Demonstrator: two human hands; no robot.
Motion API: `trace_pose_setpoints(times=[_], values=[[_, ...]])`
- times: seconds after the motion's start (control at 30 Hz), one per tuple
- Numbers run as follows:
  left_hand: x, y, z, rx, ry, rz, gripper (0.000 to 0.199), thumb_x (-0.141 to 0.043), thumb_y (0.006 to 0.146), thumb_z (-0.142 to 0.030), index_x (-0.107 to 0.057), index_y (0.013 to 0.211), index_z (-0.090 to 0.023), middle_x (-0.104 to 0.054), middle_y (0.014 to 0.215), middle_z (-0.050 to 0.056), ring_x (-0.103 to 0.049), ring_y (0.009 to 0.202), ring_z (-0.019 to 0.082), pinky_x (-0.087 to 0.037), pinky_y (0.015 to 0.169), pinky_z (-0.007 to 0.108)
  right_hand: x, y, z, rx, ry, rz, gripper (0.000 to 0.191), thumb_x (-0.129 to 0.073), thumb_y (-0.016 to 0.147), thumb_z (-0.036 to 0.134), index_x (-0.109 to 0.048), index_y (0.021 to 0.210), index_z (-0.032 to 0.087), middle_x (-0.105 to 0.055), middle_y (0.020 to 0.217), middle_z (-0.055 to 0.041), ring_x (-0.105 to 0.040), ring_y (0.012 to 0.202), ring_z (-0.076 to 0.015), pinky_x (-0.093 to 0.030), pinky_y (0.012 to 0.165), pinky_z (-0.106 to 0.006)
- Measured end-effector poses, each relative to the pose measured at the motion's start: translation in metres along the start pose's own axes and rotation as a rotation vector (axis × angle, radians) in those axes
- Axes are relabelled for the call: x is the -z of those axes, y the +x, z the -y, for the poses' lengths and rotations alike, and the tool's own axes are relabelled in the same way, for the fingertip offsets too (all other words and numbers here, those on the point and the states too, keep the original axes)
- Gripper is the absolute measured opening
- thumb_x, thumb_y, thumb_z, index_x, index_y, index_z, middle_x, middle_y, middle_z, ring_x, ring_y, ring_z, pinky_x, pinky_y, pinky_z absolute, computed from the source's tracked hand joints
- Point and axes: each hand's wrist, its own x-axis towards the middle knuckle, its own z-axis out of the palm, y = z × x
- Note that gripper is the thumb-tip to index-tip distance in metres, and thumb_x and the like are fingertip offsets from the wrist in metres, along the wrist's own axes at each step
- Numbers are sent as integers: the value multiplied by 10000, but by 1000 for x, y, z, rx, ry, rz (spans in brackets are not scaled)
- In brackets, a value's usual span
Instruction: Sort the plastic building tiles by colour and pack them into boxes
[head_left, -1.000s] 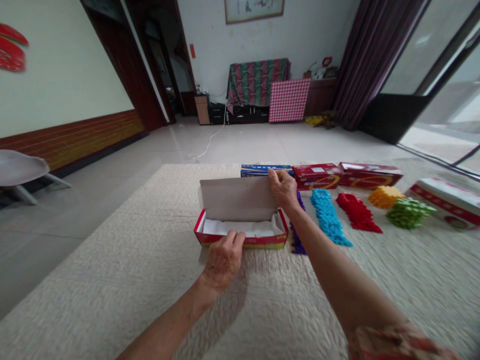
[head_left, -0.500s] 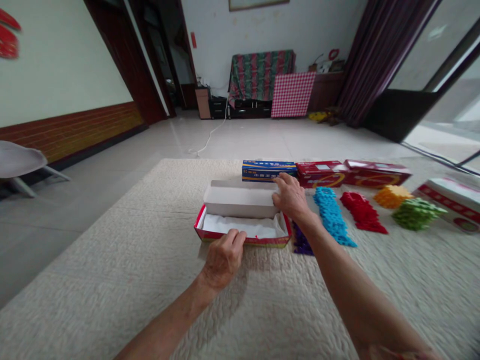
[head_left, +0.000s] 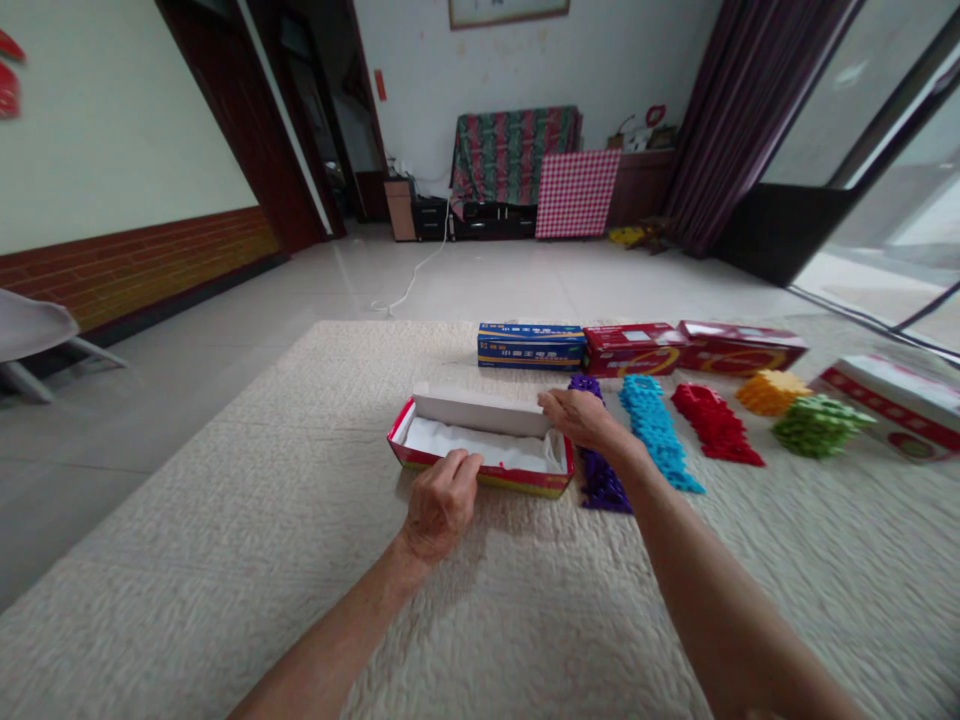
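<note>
A long red cardboard box [head_left: 525, 482] with its top open lies on the quilted cloth. White lining paper [head_left: 472, 443] covers its inside, and the white lid flap [head_left: 480, 411] stands raised along the far side. My left hand [head_left: 442, 500] pinches the middle of the near wall, thumb and fingers closed over the rim. At the far right corner, my right hand [head_left: 581, 415] has its fingers together on the end of the lid flap; its fingertips are partly hidden. Just under my right forearm lies a strip of purple plastic pieces [head_left: 600, 480].
Strips of blue [head_left: 660, 435] and red pieces [head_left: 716, 425] lie to the right, with orange [head_left: 772, 392] and green piles [head_left: 819, 427] beyond. Behind stand a blue box [head_left: 531, 347] and two red boxes [head_left: 634, 350]. A white-and-red box [head_left: 896, 405] sits far right.
The lid flap has come down lower and its printed far edge stands less high. My right hand has moved down and slightly nearer with it. My left hand stays on the near wall.
</note>
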Motion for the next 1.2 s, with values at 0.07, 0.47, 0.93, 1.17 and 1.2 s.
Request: trace_pose_setpoints(times=[0.07,0.47,0.93,1.17,1.2], values=[[-5,5,4,14,1,-7,240,-439,922,-115,-660,995,-175,-701,934,73,-680,844,159,-539,774,244,-2,5,-2,19,58,-52,427,-332,963,384,-684,813,195,-709,784,-79,-636,708,-187,-368,620,-253],[-17,18,6,44,-46,6,276,-450,904,-106,-630,1102,-175,-704,1009,73,-675,939,171,-547,822,262,-14,27,-3,227,283,-132,310,-413,895,303,-647,723,194,-642,661,2,-579,622,-138,-381,597,-216],[6,60,111,75,-185,-57,318,-507,841,-192,-660,1120,-178,-587,1322,117,-508,1272,256,-422,1087,473,-13,20,-9,190,344,-297,301,-450,853,316,-722,917,203,-749,967,-88,-690,884,-233,-495,774,-301],[-15,66,133,20,-279,196,381,-438,870,-195,-644,1184,-131,-546,1388,142,-396,1378,284,-378,1112,520,-19,18,-11,212,432,-291,344,-418,871,361,-718,897,195,-750,934,-81,-693,868,-231,-510,761,-308],[-17,65,131,7,-273,199,383,-428,875,-189,-645,1183,-121,-549,1385,148,-389,1382,290,-373,1112,530,-20,19,-11,214,444,-287,349,-419,872,371,-717,900,192,-749,937,-84,-692,872,-234,-511,763,-312]])
